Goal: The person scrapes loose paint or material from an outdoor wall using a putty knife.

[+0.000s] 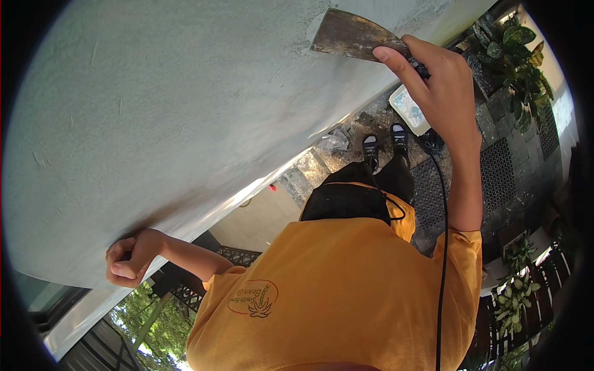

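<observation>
My right hand [442, 83] grips a putty knife [352, 36] by its dark handle, the thumb pressed along the base of the blade. The wide metal blade is stained and worn, and its tip lies at the pale wall [185, 105], over a lighter smooth patch. Whether the whole edge touches the wall I cannot tell. At the left, my left hand [131, 256] is curled into a loose fist close to the wall's surface, with nothing visible in it. Several short scratches and rough marks run over the wall.
A white tray [409, 110] with pale filler stands on the paved floor near my feet, beside crumpled clear plastic [335, 140]. A black cable [443, 247] hangs down my right side. Leafy plants [516, 68] and perforated mats [497, 168] are at the right. A window [46, 297] is at lower left.
</observation>
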Available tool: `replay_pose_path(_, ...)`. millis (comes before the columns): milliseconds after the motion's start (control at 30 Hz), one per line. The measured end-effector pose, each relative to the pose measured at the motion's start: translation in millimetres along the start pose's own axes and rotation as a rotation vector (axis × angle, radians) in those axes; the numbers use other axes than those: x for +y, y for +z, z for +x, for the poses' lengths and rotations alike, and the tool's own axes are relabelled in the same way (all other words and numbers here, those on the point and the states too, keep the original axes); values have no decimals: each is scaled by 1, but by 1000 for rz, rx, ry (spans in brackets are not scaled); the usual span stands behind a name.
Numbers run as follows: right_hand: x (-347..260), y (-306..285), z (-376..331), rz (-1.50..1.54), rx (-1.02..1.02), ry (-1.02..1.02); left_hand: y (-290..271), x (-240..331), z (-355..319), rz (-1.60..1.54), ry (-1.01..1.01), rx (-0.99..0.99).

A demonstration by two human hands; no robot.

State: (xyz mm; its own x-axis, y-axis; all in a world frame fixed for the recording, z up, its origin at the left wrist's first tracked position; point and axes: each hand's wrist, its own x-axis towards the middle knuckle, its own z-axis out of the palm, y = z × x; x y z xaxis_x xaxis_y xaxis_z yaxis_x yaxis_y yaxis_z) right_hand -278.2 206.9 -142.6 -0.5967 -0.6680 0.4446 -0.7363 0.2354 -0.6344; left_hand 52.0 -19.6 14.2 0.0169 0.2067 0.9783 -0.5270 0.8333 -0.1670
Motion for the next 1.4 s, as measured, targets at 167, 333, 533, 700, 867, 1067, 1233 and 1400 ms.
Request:
replay_pose_path(167, -5, 4, -6, 3, 2, -12, -2, -4, 0, -2, 14, 6)
replay_pose_path(333, -5, 2, -5, 17, -33, 47, -1, -3, 0, -20, -14, 26)
replay_pose_path(533, -7, 1, -1, 13, -20, 17, -2, 0, 0, 21, -15, 12)
replay_pose_path(700, -7, 0, 0, 18, -28, 25, -1, -1, -1, -24, -29, 29)
replay_pose_path(867, -8, -3, -2, 13, -33, 20, -1, -2, -1, -19, -18, 25)
replay_pose_path(1067, -11, -2, -3, 25, 5, -8, -1, 0, -1, 16, -30, 19)
replay_pose_path(1233, -6, -4, -2, -13, 37, 6, 0, -2, -2, -23, 3, 13)
replay_pose_path(1400, -5, -1, -1, -1, -47, 42, 0, 2, -2, 6, -32, 37)
